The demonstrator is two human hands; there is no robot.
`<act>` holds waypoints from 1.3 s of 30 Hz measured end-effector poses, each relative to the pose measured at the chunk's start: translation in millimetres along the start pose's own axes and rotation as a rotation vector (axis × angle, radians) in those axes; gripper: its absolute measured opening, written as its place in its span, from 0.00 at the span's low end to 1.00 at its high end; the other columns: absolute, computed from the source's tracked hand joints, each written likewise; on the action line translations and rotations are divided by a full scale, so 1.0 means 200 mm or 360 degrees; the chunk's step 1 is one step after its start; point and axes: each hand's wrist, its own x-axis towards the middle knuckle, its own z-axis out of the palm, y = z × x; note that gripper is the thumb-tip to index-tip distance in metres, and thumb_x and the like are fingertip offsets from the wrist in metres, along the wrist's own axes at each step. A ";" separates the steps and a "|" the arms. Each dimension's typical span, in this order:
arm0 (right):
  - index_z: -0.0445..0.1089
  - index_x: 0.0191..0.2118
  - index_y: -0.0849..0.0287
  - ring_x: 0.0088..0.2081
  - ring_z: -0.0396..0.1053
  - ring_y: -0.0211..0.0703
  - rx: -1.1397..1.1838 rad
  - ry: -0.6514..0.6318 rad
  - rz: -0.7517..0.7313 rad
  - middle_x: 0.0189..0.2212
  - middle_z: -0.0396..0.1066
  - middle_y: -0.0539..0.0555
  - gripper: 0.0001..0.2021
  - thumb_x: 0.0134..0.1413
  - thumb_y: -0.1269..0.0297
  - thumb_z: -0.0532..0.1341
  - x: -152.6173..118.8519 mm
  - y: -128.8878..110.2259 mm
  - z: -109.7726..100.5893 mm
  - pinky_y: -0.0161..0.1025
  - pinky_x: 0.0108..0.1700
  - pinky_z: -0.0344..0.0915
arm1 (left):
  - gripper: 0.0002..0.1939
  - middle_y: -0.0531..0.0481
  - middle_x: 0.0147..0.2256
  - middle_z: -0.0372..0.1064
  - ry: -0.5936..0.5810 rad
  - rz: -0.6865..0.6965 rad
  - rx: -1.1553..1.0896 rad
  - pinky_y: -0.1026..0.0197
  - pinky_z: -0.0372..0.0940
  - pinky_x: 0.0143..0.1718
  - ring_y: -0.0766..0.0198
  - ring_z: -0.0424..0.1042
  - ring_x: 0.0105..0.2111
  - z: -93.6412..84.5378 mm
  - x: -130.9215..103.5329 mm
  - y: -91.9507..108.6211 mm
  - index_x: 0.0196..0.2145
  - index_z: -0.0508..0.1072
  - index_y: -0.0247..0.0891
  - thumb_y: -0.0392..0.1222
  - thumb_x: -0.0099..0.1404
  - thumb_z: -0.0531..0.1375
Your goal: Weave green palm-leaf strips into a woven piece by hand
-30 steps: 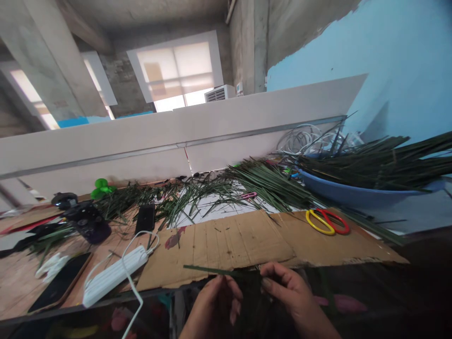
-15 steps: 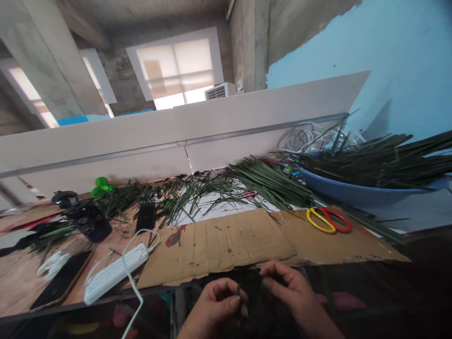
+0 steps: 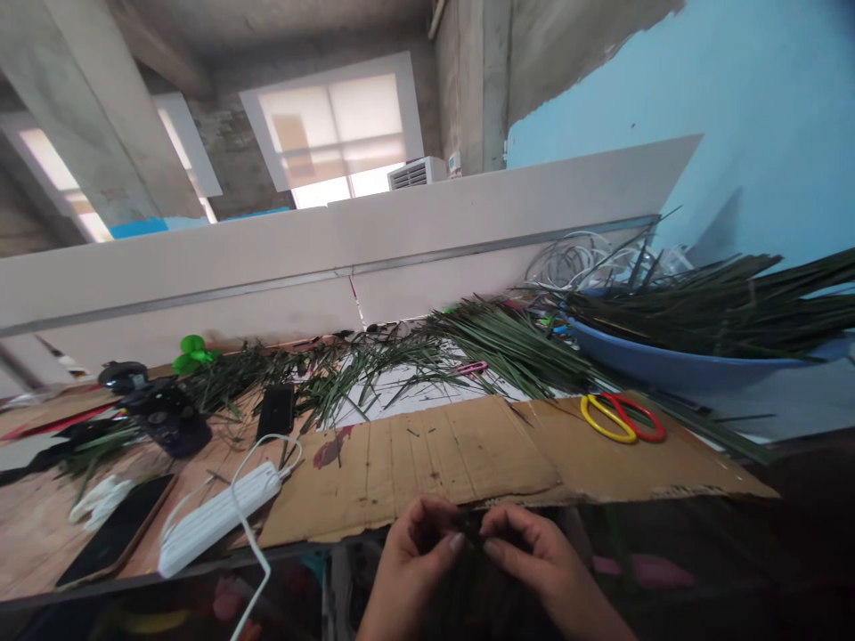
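Left hand (image 3: 420,556) bare, right hand (image 3: 534,556) bare too. Fingers round-tipped, thumbs broad. Left thumbnail (image 3: 457,541) looks short from where I stand, right thumbnail (image 3: 491,545) likewise. Wrists uncovered, forearms (image 3: 588,614) bare as far as they show. Dark patch (image 3: 491,614) between them too murky to read as clothing.

A white power strip (image 3: 212,527) lay near a large phone (image 3: 118,531) and a crumpled white tissue (image 3: 100,502), with a dark container (image 3: 170,423) and a bright green object (image 3: 192,354) farther back toward the pale partition (image 3: 427,227).
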 end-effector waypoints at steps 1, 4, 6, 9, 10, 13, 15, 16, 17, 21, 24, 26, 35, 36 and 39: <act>0.73 0.29 0.58 0.29 0.62 0.42 -0.0019 -0.0014 -0.0004 0.24 0.67 0.48 0.12 0.50 0.54 0.67 0.00 0.00 0.00 0.36 0.32 0.56 | 0.20 0.55 0.25 0.69 -0.0039 0.0000 0.0015 0.68 0.58 0.28 0.69 0.65 0.25 0.00 0.01 0.01 0.39 0.78 0.38 0.46 0.50 0.75; 0.73 0.29 0.59 0.29 0.61 0.42 -0.0103 -0.0065 -0.0031 0.24 0.68 0.48 0.11 0.52 0.56 0.66 0.00 -0.01 -0.01 0.36 0.32 0.55 | 0.32 0.57 0.22 0.65 -0.0165 -0.0107 0.0102 0.69 0.53 0.25 0.71 0.60 0.22 -0.02 0.02 0.03 0.48 0.76 0.36 0.47 0.46 0.76; 0.73 0.29 0.59 0.30 0.62 0.43 -0.0148 -0.0083 -0.0058 0.24 0.69 0.49 0.10 0.52 0.57 0.66 0.00 -0.01 0.00 0.37 0.33 0.56 | 0.29 0.54 0.23 0.66 -0.0218 -0.0205 0.0113 0.68 0.54 0.27 0.71 0.61 0.23 -0.02 0.02 0.04 0.44 0.79 0.34 0.48 0.46 0.76; 0.74 0.29 0.58 0.31 0.64 0.44 -0.0190 -0.0097 -0.0085 0.25 0.70 0.50 0.09 0.52 0.58 0.65 0.00 -0.01 0.00 0.37 0.34 0.57 | 0.19 0.50 0.26 0.70 -0.0177 -0.0211 0.0049 0.65 0.58 0.31 0.67 0.65 0.27 -0.03 0.02 0.02 0.32 0.79 0.33 0.49 0.46 0.75; 0.74 0.29 0.58 0.31 0.64 0.44 -0.0202 -0.0100 -0.0091 0.25 0.70 0.50 0.09 0.52 0.58 0.65 0.00 -0.01 0.00 0.37 0.34 0.57 | 0.18 0.50 0.27 0.70 -0.0141 -0.0174 0.0045 0.65 0.58 0.32 0.66 0.65 0.28 -0.03 0.02 0.01 0.30 0.77 0.34 0.48 0.47 0.75; 0.74 0.29 0.58 0.31 0.65 0.45 -0.0238 -0.0097 -0.0088 0.25 0.70 0.50 0.10 0.53 0.57 0.65 0.00 0.00 -0.01 0.37 0.34 0.58 | 0.19 0.51 0.27 0.70 -0.0060 -0.0096 0.0112 0.65 0.58 0.32 0.65 0.65 0.28 -0.02 0.02 0.00 0.27 0.73 0.35 0.48 0.45 0.76; 0.73 0.29 0.58 0.31 0.65 0.45 -0.0285 -0.0096 -0.0095 0.26 0.70 0.50 0.10 0.54 0.57 0.65 0.00 0.00 -0.01 0.37 0.34 0.58 | 0.20 0.52 0.26 0.69 -0.0002 -0.0061 0.0137 0.65 0.58 0.31 0.65 0.64 0.28 -0.01 0.02 0.00 0.27 0.72 0.36 0.48 0.45 0.75; 0.73 0.30 0.58 0.31 0.65 0.45 -0.0315 -0.0092 -0.0107 0.26 0.70 0.50 0.09 0.54 0.57 0.64 0.00 0.01 0.00 0.37 0.34 0.58 | 0.20 0.52 0.26 0.68 0.0015 -0.0054 0.0139 0.65 0.58 0.31 0.65 0.64 0.28 0.00 0.02 0.00 0.27 0.71 0.36 0.48 0.45 0.75; 0.73 0.30 0.58 0.31 0.66 0.45 -0.0348 -0.0083 -0.0124 0.26 0.70 0.50 0.09 0.54 0.58 0.64 0.00 0.01 0.00 0.37 0.33 0.58 | 0.19 0.53 0.26 0.68 0.0039 -0.0040 0.0141 0.65 0.58 0.30 0.66 0.63 0.27 0.01 0.02 0.00 0.27 0.71 0.36 0.47 0.46 0.75; 0.73 0.30 0.57 0.31 0.67 0.46 -0.0494 -0.0009 -0.0196 0.26 0.71 0.50 0.09 0.56 0.59 0.62 -0.01 0.01 0.01 0.37 0.33 0.59 | 0.17 0.55 0.24 0.66 0.0162 0.0033 0.0167 0.66 0.56 0.26 0.67 0.61 0.25 0.04 0.01 0.02 0.27 0.70 0.37 0.44 0.46 0.73; 0.72 0.30 0.57 0.31 0.68 0.46 -0.0595 0.0001 -0.0230 0.26 0.72 0.50 0.09 0.57 0.59 0.61 -0.01 0.00 0.01 0.37 0.33 0.59 | 0.15 0.54 0.24 0.66 0.0186 0.0037 0.0207 0.66 0.57 0.27 0.67 0.62 0.25 0.05 0.00 0.05 0.27 0.70 0.36 0.41 0.46 0.72; 0.72 0.31 0.56 0.31 0.69 0.46 -0.0656 0.0009 -0.0260 0.27 0.73 0.50 0.09 0.59 0.59 0.60 -0.02 0.00 0.01 0.37 0.34 0.60 | 0.14 0.53 0.25 0.67 0.0165 0.0046 0.0243 0.65 0.58 0.30 0.65 0.63 0.27 0.06 0.00 0.07 0.26 0.71 0.36 0.39 0.46 0.72; 0.73 0.32 0.54 0.32 0.71 0.47 -0.0843 0.0082 -0.0415 0.28 0.74 0.51 0.07 0.60 0.63 0.59 -0.03 0.00 0.00 0.38 0.35 0.63 | 0.15 0.50 0.28 0.71 0.0133 -0.0061 0.0139 0.64 0.60 0.32 0.62 0.67 0.29 0.00 0.01 0.01 0.29 0.76 0.36 0.44 0.47 0.73; 0.73 0.32 0.54 0.32 0.71 0.47 -0.0850 0.0086 -0.0424 0.28 0.74 0.51 0.07 0.60 0.63 0.59 -0.04 0.00 0.00 0.38 0.35 0.63 | 0.15 0.49 0.29 0.72 0.0125 -0.0079 0.0145 0.63 0.61 0.33 0.62 0.68 0.30 -0.01 0.01 0.00 0.30 0.77 0.36 0.46 0.47 0.73; 0.73 0.33 0.53 0.33 0.72 0.47 -0.0881 0.0094 -0.0437 0.29 0.75 0.51 0.07 0.61 0.64 0.59 -0.04 -0.01 -0.01 0.38 0.35 0.63 | 0.16 0.47 0.31 0.74 0.0101 -0.0089 0.0154 0.62 0.63 0.37 0.60 0.70 0.33 -0.02 0.01 -0.01 0.31 0.78 0.35 0.48 0.49 0.73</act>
